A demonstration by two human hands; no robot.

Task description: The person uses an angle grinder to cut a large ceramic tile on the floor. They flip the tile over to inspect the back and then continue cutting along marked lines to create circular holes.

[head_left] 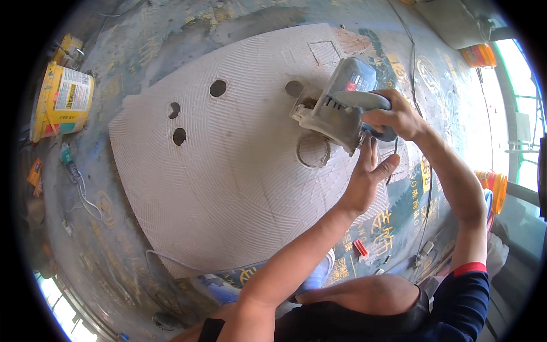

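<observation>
A dusty blue and grey handheld stone cutter (340,121) rests over the right part of a large pale slab (228,176) with a ridged face. My right hand (400,117) is wrapped round the cutter's grey handle. Just below the tool, my left hand (367,181) has its fingers stretched out and its thumb apart; the fingertips are at the cutter's lower edge, and I cannot tell if they touch it. Beside the cutter's guard, a circular cut (313,150) marks the slab. Dark round holes (218,88) go through the slab farther left. The cutter's blade is hidden.
A yellow bucket (67,102) stands at the left, near a teal power tool (69,162) with a cord. Orange buckets (478,55) are at the right. A black cable (431,194) runs along the right-hand floor, near a small red object (360,247).
</observation>
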